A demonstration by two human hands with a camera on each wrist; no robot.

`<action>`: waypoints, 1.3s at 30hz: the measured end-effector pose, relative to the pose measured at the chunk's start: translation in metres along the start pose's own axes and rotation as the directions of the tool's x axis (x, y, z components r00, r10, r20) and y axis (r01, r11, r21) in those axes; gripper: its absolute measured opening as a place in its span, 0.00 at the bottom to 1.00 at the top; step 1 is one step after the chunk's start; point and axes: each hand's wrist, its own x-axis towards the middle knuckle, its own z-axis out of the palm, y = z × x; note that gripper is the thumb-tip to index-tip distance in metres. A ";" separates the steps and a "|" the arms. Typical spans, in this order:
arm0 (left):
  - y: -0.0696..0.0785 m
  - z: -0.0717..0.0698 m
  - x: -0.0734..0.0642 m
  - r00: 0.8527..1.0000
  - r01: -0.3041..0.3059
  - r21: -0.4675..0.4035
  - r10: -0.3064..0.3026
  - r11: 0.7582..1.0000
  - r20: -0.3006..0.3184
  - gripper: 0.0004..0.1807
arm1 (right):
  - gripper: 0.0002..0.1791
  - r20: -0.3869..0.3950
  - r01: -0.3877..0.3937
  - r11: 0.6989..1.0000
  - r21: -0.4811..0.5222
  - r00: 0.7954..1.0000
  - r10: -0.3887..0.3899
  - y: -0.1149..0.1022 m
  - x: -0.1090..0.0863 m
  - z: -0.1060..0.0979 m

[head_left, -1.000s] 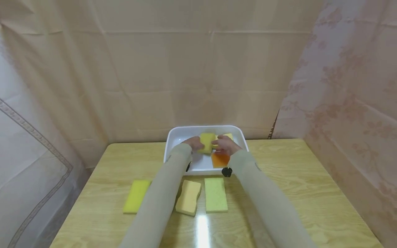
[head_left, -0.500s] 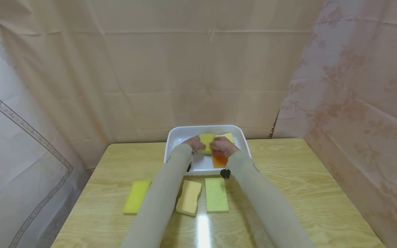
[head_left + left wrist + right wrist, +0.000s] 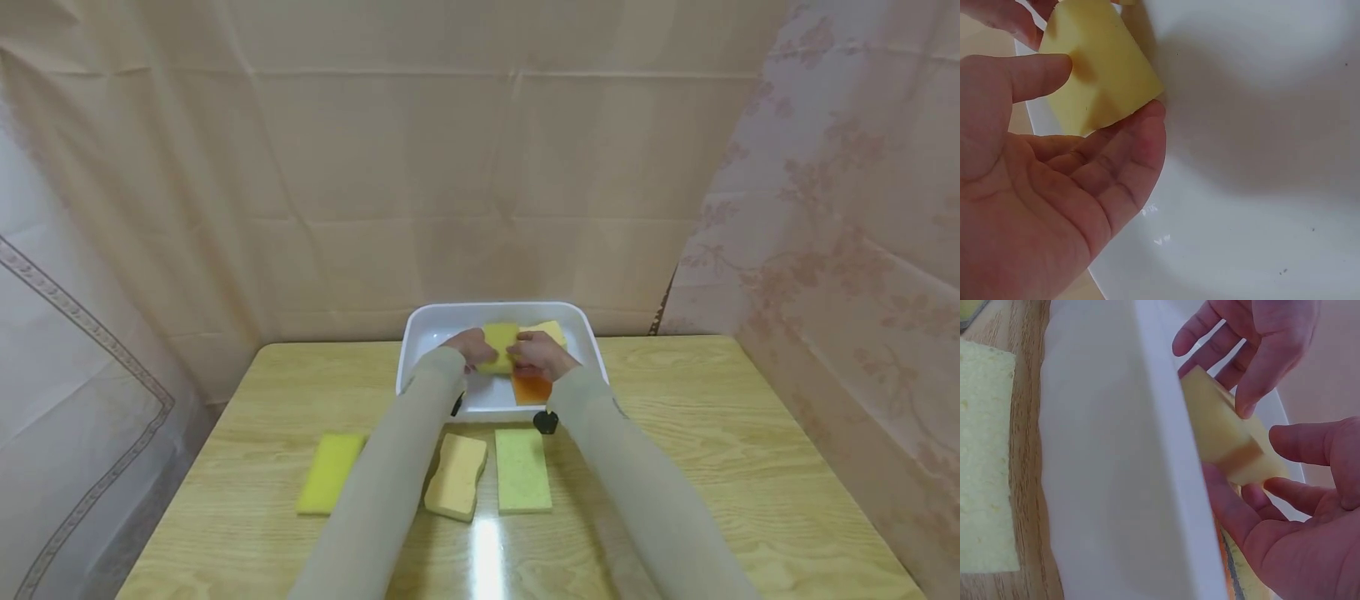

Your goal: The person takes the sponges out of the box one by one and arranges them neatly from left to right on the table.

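Over the white tray (image 3: pixel 435 321), both hands hold a yellow sponge (image 3: pixel 500 342) by its opposite sides. My left hand (image 3: pixel 470 346) has its thumb on the face of the sponge and its fingers beneath the lower edge, as the left wrist view shows. My right hand (image 3: pixel 545 354) grips the other end; in the right wrist view its fingers (image 3: pixel 1225 494) lie under the sponge. Inside the tray, a pale yellow sponge (image 3: pixel 555 331) lies behind the right hand and an orange sponge (image 3: pixel 531 390) in front of it, both partly covered by that hand.
On the wooden table (image 3: pixel 697 433) in front of the tray lie a bright yellow sponge (image 3: pixel 330 473), a cream wavy-sided sponge (image 3: pixel 457 477) and a pale green sponge (image 3: pixel 523 471). The left forearm passes between the first two. A beige curtain (image 3: pixel 480 167) hangs behind the table.
The right hand has shifted slightly left and down against the held sponge, showing more of the pale yellow sponge behind. Left hand and loose sponges stay in place.
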 end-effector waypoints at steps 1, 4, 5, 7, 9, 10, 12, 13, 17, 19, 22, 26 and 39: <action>0.001 0.000 -0.001 1.000 0.003 -0.005 -0.003 1.000 -0.002 0.22 | 0.37 0.001 0.003 1.000 -0.005 1.000 -0.003 0.000 -0.001 0.000; 0.002 -0.002 -0.005 1.000 0.016 -0.030 -0.017 0.999 -0.002 0.20 | 0.36 0.007 0.011 1.000 -0.021 1.000 -0.011 0.000 -0.002 -0.001; 0.003 -0.002 -0.006 1.000 0.017 -0.034 -0.017 0.999 -0.003 0.20 | 0.36 0.008 0.013 0.999 -0.031 1.000 -0.013 0.000 -0.003 -0.002; 0.003 -0.003 -0.007 1.000 0.019 -0.036 -0.019 0.999 -0.007 0.19 | 0.35 0.015 0.020 0.999 -0.048 1.000 -0.019 0.000 -0.004 -0.004; 0.004 -0.004 -0.008 1.000 0.018 -0.043 -0.018 0.999 -0.013 0.18 | 0.35 0.022 0.026 0.998 -0.059 0.999 -0.025 0.000 -0.005 -0.005; 0.004 -0.005 -0.008 1.000 0.013 -0.039 -0.014 0.999 -0.019 0.18 | 0.35 0.024 0.029 0.997 -0.064 0.999 -0.028 0.000 -0.006 -0.006; 0.003 -0.006 -0.008 1.000 0.008 -0.033 -0.009 0.999 -0.025 0.17 | 0.36 0.031 0.034 0.997 -0.070 0.999 -0.032 -0.001 -0.007 -0.006; 0.003 -0.006 -0.009 1.000 0.007 -0.035 -0.008 0.999 -0.027 0.16 | 0.36 0.033 0.033 0.997 -0.074 0.999 -0.031 -0.001 -0.008 -0.006; 0.003 -0.007 -0.011 0.999 0.005 -0.045 -0.007 0.999 -0.038 0.13 | 0.37 0.033 0.030 0.995 -0.091 0.999 -0.027 -0.002 -0.010 -0.006; 0.004 -0.007 -0.011 0.999 -0.004 -0.046 0.002 0.999 -0.049 0.12 | 0.37 0.037 0.031 0.996 -0.090 0.999 -0.027 -0.002 -0.011 -0.007; 0.005 -0.007 -0.012 0.997 -0.037 -0.023 0.035 0.999 -0.063 0.11 | 0.37 0.050 0.042 0.995 -0.086 0.998 -0.037 -0.003 -0.012 -0.010; 0.006 -0.010 -0.013 0.992 -0.093 0.024 0.094 0.995 -0.089 0.11 | 0.37 0.060 0.063 0.994 -0.093 0.997 -0.058 -0.003 -0.012 -0.016; 0.005 -0.018 -0.039 0.961 -0.203 0.003 0.200 0.979 -0.189 0.14 | 0.33 0.051 0.134 0.977 -0.166 0.991 -0.127 -0.006 -0.030 -0.018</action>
